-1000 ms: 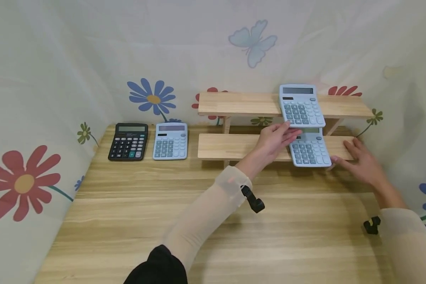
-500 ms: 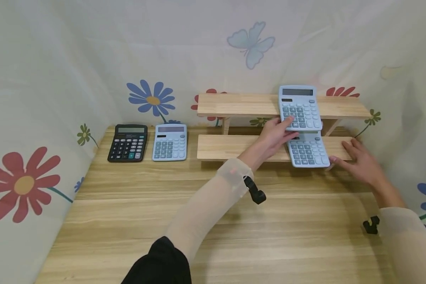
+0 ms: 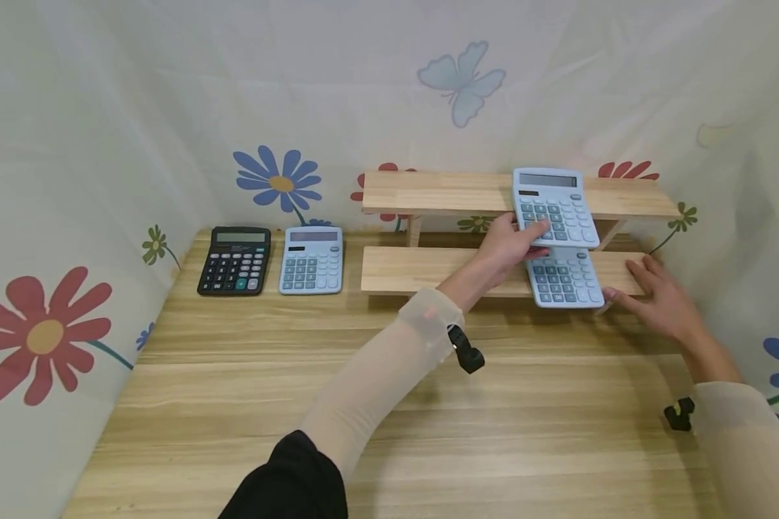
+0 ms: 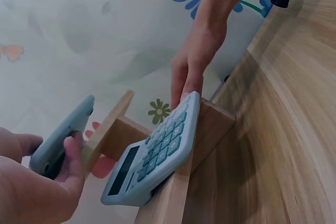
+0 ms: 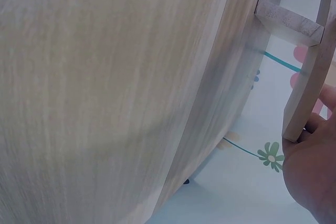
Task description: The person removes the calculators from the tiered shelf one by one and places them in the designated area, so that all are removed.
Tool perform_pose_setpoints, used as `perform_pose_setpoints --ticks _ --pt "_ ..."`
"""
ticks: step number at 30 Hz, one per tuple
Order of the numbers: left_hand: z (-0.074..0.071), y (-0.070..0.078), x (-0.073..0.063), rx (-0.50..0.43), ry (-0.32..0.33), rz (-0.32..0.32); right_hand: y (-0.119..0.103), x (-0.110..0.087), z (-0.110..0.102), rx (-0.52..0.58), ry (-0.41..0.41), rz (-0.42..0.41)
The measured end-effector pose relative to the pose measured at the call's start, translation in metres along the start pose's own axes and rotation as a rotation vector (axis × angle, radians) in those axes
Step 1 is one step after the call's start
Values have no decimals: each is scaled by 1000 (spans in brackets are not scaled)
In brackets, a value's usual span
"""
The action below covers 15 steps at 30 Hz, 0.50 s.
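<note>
My left hand [image 3: 503,249] pinches a light blue calculator [image 3: 554,205], its thumb over the keys and fingers underneath. That calculator is tilted in front of the upper board [image 3: 438,191] of a two-level wooden shelf, and in the left wrist view a gap shows between it and the lower calculator. A second light blue calculator [image 3: 566,281] leans on the lower board [image 3: 422,270], partly covered from above in the head view. My right hand [image 3: 665,299] grips the right end of that lower board, thumb tip close to the lower calculator's corner; the right wrist view shows its fingers [image 5: 314,124] bent around the board.
On the table [image 3: 337,404], left of the shelf, a black calculator [image 3: 235,261] and another light blue calculator [image 3: 311,261] lie side by side. A flower-printed cloth [image 3: 337,79] hangs behind the shelf and along the sides.
The upper calculator has come slightly down and nearer, covering more of the lower one. My left thumb has shifted from its bottom edge onto the keys. My right hand stays in place.
</note>
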<state>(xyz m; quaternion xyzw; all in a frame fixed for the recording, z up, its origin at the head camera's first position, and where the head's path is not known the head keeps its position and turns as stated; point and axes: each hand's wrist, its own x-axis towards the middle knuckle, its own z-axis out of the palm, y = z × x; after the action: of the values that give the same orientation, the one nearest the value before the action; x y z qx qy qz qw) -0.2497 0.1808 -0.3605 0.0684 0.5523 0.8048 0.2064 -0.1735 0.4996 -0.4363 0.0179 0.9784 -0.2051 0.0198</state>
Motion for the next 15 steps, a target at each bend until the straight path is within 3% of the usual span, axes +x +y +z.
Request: perform_pose_setpoints --ticks 11,15 --pt "-7 -4 0 -53 -21 -10 1 -1 2 -11 10 -6" --pt "-7 -4 0 1 -4 -2 1 -2 2 -11 13 -9"
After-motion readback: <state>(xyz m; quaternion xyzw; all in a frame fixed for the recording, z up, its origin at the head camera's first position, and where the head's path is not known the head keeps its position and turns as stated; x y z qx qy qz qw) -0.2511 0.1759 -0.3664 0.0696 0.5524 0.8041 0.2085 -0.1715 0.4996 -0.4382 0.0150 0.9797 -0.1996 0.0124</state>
